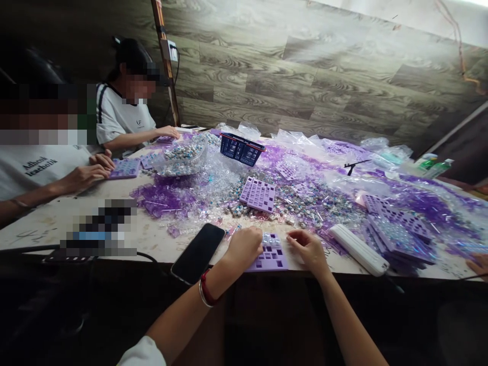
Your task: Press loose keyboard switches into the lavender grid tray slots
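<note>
A light purple foam tray with square holes lies at the table's front edge, and some of its upper holes hold small clear pieces. My left hand is curled over the tray's left side with its fingertips down at the holes; whatever sits between them is hidden. Just right of the tray is my right hand, thumb and forefinger brought together, and anything pinched there is too small to make out. Behind the tray, two stacked purple foam trays rest on a heap of small white and blue pieces.
A black phone lies left of my hands, a white power strip to the right. Stacked trays stand farther right. A blue basket sits at the back. Two co-workers handle trays at the left; another hand shows far right.
</note>
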`<control>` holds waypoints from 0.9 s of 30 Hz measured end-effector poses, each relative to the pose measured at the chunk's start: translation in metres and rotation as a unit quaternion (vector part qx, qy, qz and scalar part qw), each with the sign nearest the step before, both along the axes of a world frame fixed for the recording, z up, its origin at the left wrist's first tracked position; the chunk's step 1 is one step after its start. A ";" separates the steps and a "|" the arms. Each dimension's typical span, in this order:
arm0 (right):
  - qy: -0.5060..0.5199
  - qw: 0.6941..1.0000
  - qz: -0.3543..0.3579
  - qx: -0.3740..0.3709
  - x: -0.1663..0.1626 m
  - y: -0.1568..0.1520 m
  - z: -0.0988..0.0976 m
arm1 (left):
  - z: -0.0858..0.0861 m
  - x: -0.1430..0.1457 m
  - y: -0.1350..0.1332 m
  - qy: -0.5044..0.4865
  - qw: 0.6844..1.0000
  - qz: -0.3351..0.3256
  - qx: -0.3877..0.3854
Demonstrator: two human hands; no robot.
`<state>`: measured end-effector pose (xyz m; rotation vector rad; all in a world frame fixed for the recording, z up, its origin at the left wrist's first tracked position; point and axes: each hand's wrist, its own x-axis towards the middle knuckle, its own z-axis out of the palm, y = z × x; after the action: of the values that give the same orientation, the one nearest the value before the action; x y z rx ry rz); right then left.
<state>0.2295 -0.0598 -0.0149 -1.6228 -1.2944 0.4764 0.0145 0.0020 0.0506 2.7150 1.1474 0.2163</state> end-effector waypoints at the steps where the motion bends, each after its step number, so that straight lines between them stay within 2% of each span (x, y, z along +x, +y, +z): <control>1: 0.002 1.000 0.001 0.000 0.000 0.000 0.000 | 0.002 0.000 0.001 0.009 1.000 -0.002 -0.001; 7: 0.008 1.000 0.006 0.002 0.000 0.000 0.000 | 0.007 -0.003 0.004 0.010 0.999 0.006 -0.031; 12: 0.012 1.000 0.010 0.004 0.002 -0.001 -0.001 | 0.004 -0.001 0.002 0.009 1.000 -0.011 0.008; 16: 0.010 0.998 0.023 0.062 -0.006 -0.001 0.006 | -0.006 -0.004 0.000 -0.003 0.999 -0.030 0.023; 19: -0.043 0.990 0.074 0.114 -0.026 -0.001 0.026 | -0.014 -0.010 0.000 -0.071 0.997 -0.018 -0.005; 23: -0.171 0.962 0.150 0.153 -0.055 0.004 0.049 | -0.022 -0.015 -0.001 -0.170 0.983 0.024 -0.064; 27: -0.208 0.952 0.165 0.151 -0.066 0.010 0.049 | -0.023 -0.015 -0.003 -0.179 0.980 0.040 -0.074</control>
<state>0.1636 -0.0501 0.0337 -1.2904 -1.8711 0.1194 -0.0004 -0.0011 0.0274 2.3757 1.1158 0.5801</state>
